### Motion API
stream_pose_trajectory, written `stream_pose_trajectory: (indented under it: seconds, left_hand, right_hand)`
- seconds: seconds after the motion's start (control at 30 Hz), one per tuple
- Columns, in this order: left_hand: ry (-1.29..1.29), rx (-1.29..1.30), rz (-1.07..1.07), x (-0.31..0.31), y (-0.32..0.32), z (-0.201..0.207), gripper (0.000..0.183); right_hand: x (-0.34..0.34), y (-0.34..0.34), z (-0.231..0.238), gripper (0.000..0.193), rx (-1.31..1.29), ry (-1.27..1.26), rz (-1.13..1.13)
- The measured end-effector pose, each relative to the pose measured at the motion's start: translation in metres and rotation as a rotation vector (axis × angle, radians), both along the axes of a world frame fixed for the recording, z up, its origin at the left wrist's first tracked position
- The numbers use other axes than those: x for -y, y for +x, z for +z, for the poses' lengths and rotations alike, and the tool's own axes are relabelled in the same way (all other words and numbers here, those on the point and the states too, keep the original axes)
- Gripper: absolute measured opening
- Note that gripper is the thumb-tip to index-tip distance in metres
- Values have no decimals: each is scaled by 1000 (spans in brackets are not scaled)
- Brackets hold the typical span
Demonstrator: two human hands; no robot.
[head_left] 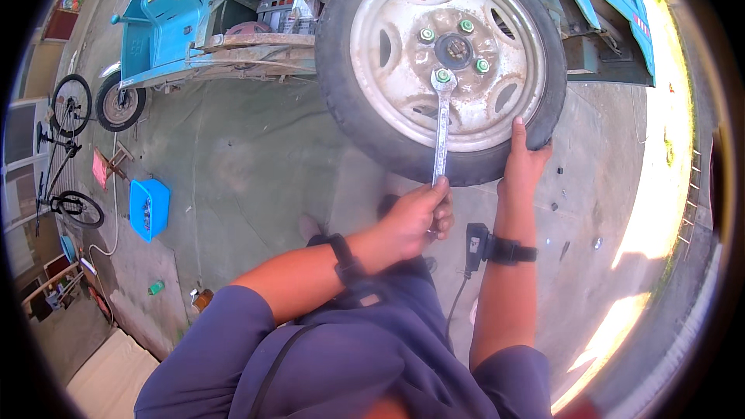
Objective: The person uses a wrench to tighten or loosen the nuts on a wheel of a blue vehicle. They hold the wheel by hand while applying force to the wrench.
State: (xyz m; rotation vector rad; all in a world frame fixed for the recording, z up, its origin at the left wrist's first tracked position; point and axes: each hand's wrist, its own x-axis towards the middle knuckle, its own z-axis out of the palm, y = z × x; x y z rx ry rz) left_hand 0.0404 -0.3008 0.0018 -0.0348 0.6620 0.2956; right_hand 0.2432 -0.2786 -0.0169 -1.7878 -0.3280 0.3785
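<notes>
In front of me is a wheel, a black tyre on a worn silver rim, on the side of a blue vehicle. Several green-marked nuts surround its rusty hub. A long silver wrench points up the rim, its open jaw around the lowest nut. My left hand is closed around the wrench's lower end, just below the tyre. At the tyre's lower right edge, my right hand grips the tyre, thumb on the sidewall and other fingers partly hidden at the tread.
The blue vehicle stretches across the top, with a smaller front wheel at left. On the concrete floor stand a blue bin and a small red-topped stool. A bicycle stands farther left. A cable hangs by my right wrist.
</notes>
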Motion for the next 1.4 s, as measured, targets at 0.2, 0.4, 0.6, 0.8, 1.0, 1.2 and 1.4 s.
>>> stream_pose_trajectory:
  seconds: [0.2, 0.4, 0.6, 0.8, 1.0, 1.2, 1.4]
  left_hand:
    - [-9, 115, -86, -9, -11, -10, 36]
    - [-124, 329, -122, -10, -5, -10, 41]
    - [-169, 381, -131, -9, -4, -9, 41]
    - [-125, 383, -187, -29, -35, -15, 39]
    - [-84, 281, -250, -34, -40, -6, 41]
    - [-201, 343, -174, -27, -19, 16, 54]
    - [-90, 416, -203, -15, -12, 40, 58]
  right_hand:
    - [-17, 7, 11, 94, -30, -139, -100]
    - [-19, 23, 11, 88, 52, -236, -48]
    - [-25, 15, 18, 83, 74, -328, -23]
    - [-28, 26, 18, 81, 61, -301, 94]
    - [-21, 35, 12, 94, 168, -378, 24]
    - [-23, 53, 8, 100, 269, -392, 66]
    - [-28, 64, 9, 101, 327, -437, 117]
